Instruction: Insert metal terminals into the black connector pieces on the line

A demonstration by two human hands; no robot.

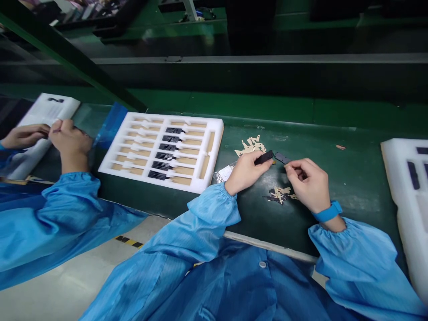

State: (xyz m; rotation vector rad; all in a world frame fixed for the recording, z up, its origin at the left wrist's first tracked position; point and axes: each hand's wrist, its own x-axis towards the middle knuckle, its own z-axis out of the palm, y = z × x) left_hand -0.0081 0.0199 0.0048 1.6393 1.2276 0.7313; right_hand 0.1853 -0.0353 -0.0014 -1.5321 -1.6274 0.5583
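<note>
My left hand (245, 171) pinches a small black oblong part (265, 157) over the green bench top (354, 178). My right hand (309, 180), with a blue wristband, pinches a thin dark strip (282, 158) just to the right of that part; the two pieces nearly meet. A heap of tan paper backings (250, 146) lies just beyond my left hand. A smaller heap of tan and dark scraps (280, 194) lies between my wrists. A small clear bag (224, 173) sits beside my left wrist.
A white foam tray (214, 133) with slotted rows holds several black parts (163, 156) to the left. Another white foam tray (397, 178) stands at the right edge. At far left a co-worker's hands (50, 136) in blue sleeves work over a white tray (47, 109). A green conveyor runs behind.
</note>
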